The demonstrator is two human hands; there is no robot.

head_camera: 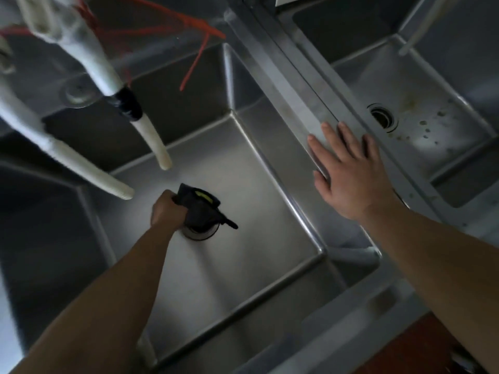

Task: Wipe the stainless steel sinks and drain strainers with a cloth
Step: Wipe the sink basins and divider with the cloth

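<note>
Head view: my left hand (167, 210) grips the dark cloth (201, 209) on the drain strainer (199, 233) to scrub it; my right hand (348, 171) rests flat, fingers wide, on the divider (302, 103) for balance.

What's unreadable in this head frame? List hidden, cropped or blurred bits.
- Drain strainer in the near sink: mostly covered by the dark cloth and the left hand gripping it.
- Left fingers: hidden behind the cloth.
- White hoses and red ties: motion-blurred, tops cut by the edge.
- Far sink: right side cropped; the right hand covers part of the divider.

White hoses (159, 147) and red zip ties (197, 60) hang above.
</note>
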